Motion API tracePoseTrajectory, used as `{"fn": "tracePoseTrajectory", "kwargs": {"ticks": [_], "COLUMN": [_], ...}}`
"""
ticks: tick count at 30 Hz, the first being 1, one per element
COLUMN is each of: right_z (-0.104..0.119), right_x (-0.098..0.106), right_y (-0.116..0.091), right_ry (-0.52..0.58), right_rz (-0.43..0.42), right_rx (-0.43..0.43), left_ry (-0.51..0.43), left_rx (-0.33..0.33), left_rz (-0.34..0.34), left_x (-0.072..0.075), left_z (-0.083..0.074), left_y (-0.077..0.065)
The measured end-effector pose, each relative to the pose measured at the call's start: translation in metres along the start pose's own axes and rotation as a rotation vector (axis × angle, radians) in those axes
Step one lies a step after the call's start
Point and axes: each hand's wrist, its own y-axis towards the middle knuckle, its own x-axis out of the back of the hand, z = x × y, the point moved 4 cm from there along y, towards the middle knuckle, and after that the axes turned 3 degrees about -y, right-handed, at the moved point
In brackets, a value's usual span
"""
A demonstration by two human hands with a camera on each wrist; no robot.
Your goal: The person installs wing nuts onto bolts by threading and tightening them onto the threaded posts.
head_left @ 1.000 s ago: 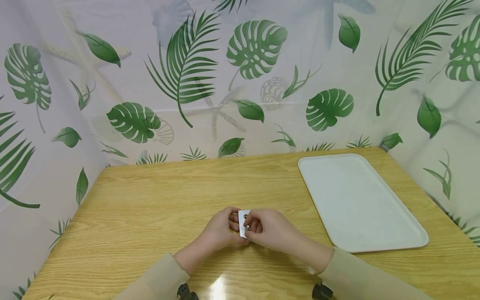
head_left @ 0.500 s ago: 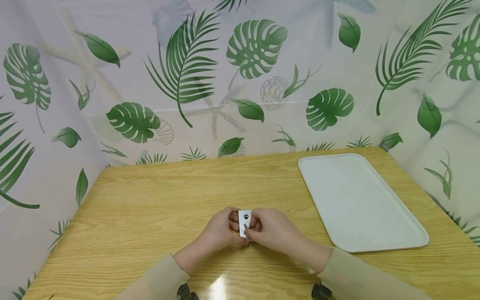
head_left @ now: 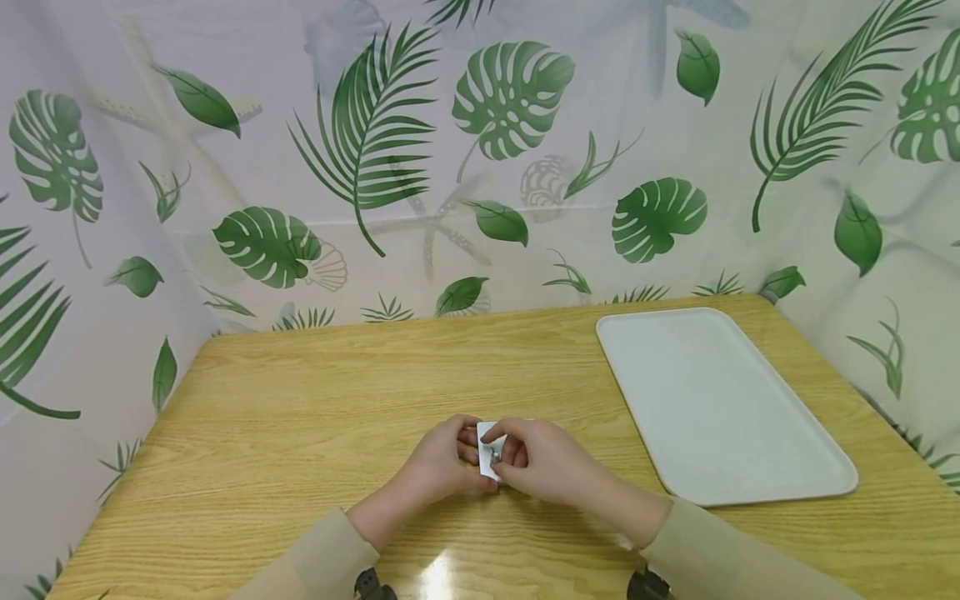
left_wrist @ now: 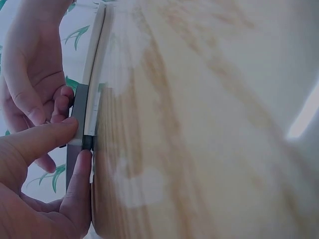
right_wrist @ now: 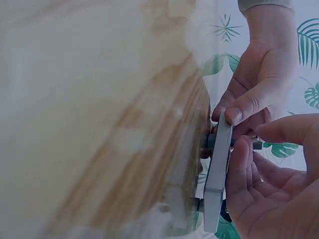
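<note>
My left hand (head_left: 446, 458) holds a small silvery metal plate (head_left: 486, 442) near the table, its thumb over the near end and fingers along the left side. A bolt (head_left: 494, 457) stands up from the plate; in the right wrist view its threaded end (right_wrist: 257, 146) shows, with a dark part beneath the plate. My right hand (head_left: 543, 458) is at this bolt, index finger stretched over the plate and thumb beside the threads, the two spread apart. The right index finger covers the plate's far hole in the head view. A second dark fastener (right_wrist: 226, 211) shows at the plate's other end.
A white rectangular tray (head_left: 720, 400) lies on the wooden table (head_left: 315, 400) to the right of the hands. Leaf-printed cloth (head_left: 420, 150) hangs behind the table and along both sides.
Half a second ago the right thumb and index finger were close together at the bolt; now they are spread and the index finger reaches over the far hole. The left hand keeps its hold.
</note>
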Motion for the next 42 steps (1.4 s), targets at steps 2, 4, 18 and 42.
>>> {"fn": "tracePoseTrajectory", "kwargs": {"ticks": [2,4,18,42], "right_z": [-0.0015,-0.0029,-0.0079,-0.0052], "right_x": [-0.0005,-0.0007,-0.0060,-0.0017], "right_y": [0.0014,0.0022,0.0026,0.0004], "right_ry": [0.026,0.050,0.183,0.162], "right_rz": [0.017,0.030,-0.026,0.032], "right_rx": [0.002,-0.005,-0.179,-0.038], "left_ry": [0.002,0.003,-0.019,-0.001], "left_rx": [0.000,0.001,0.004,0.004], "left_rz": [0.000,0.001,-0.001,0.006], "left_x": [0.0000,0.0000,-0.0004,-0.0004], "left_z": [0.0001,0.0001,0.0009,0.0010], "left_y": [0.0001,0.0000,-0.0013,-0.0014]}}
